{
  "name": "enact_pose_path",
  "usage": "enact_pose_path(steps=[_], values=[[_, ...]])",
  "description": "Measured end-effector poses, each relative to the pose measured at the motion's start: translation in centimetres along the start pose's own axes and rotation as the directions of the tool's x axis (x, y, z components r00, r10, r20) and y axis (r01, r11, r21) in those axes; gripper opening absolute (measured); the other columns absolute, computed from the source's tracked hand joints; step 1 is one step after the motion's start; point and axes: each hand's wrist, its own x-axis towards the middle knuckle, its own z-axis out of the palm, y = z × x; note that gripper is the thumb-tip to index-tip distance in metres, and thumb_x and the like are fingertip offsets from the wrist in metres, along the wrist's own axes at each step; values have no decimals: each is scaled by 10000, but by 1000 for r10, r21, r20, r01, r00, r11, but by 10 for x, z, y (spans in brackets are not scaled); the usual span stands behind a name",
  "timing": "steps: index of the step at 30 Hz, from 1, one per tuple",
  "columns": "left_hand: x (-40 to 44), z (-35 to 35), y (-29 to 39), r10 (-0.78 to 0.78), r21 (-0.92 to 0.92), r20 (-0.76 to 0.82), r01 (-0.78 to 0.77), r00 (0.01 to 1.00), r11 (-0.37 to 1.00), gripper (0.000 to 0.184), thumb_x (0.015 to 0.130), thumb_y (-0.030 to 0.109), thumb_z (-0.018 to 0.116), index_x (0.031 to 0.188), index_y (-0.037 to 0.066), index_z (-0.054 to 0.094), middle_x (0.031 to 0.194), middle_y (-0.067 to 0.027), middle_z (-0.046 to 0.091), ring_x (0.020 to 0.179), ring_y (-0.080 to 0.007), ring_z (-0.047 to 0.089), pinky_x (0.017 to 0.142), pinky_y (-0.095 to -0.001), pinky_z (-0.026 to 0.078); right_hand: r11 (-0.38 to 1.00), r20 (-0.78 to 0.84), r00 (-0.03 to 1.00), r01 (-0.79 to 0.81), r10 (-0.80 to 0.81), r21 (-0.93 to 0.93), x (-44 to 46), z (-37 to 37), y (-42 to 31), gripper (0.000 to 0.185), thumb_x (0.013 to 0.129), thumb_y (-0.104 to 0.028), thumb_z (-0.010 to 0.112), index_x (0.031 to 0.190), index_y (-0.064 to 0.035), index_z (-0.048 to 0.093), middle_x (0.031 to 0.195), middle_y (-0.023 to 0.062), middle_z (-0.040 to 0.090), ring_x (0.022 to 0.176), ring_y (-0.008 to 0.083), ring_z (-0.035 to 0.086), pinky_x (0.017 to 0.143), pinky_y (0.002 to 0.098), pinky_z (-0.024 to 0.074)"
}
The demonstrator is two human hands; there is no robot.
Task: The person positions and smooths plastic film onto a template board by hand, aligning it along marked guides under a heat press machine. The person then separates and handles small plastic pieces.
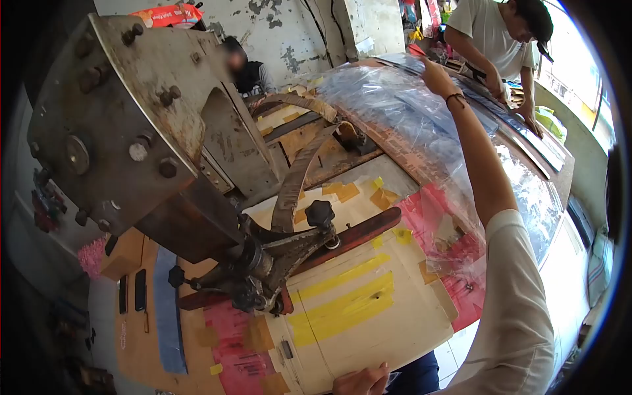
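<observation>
My right hand (440, 80), with a dark band at the wrist, reaches far across to the back end of a pile of clear plastic sheets (395, 99). Its fingers are closed at the edge of a plastic sheet (403, 62); the fingertips are partly hidden. At the bottom, my left hand (363, 380) rests by the front edge of a cream board (408, 316) crossed by yellow tape. Those fingers are curled, and a small clear piece shows beside them, but their grip is hidden. Above the board stands a heavy metal press (257, 257) with black knobs.
A co-worker (494, 46) in a cap handles long dark strips (520, 125) at the back right. Another person (250, 69) sits behind the press. On the left are a cardboard box (123, 253), a phone (140, 289) and a blue-grey strip (169, 316).
</observation>
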Motion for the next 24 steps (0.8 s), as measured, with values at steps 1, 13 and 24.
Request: enact_pose_path(steps=[1, 13, 24], values=[[-2, -1, 1, 3, -3, 5, -3, 1000, 1000, 174, 847, 48, 812, 983, 93, 713, 634, -57, 618, 503, -199, 621, 487, -326, 486, 971, -67, 994, -100, 87, -219, -4, 24, 21, 374, 991, -88, 539, 1365, -86, 540, 1193, 231, 713, 1072, 402, 702, 930, 428, 561], [-5, -6, 6, -26, -46, 49, 29, 998, 999, 157, 834, 20, 810, 925, 97, 707, 598, -30, 590, 471, -186, 594, 465, -322, 462, 932, 288, 930, -126, 231, -339, -184, -34, -37, 674, 976, -588, 579, 1522, -210, 464, 1379, 245, 578, 1300, 454, 545, 1008, 656, 440], [1, 4, 3, -29, -61, 11, 30, 1000, 998, 121, 878, 49, 785, 960, 80, 701, 643, -80, 619, 496, -210, 597, 496, -334, 489, 988, -164, 983, 54, -79, -147, -19, -39, -38, 580, 907, -350, 767, 1398, -138, 545, 1383, 180, 606, 1172, 395, 634, 917, 576, 519]])
